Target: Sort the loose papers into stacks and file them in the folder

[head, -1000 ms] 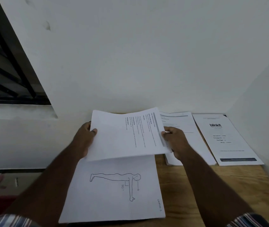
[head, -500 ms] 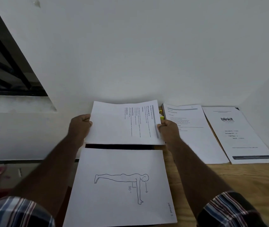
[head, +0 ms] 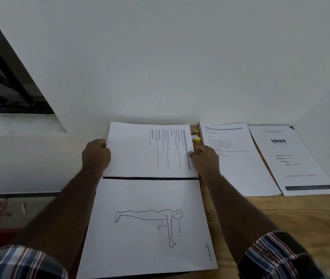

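Both hands, left hand [head: 96, 156] and right hand [head: 204, 160], stay clamped on the text sheet [head: 150, 151], now lowered flatter toward the wooden table [head: 300, 214], beyond the plank-drawing sheet [head: 148, 228], beside 2 stacks.

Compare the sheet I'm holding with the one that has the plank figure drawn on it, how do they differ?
The held sheet carries printed text running sideways along its right part; the plank-figure sheet shows a line drawing with a 90-degree mark. The held sheet is gripped at its edges by the left hand and right hand; the plank-figure sheet lies untouched, nearer you. Both are white and sit in landscape.
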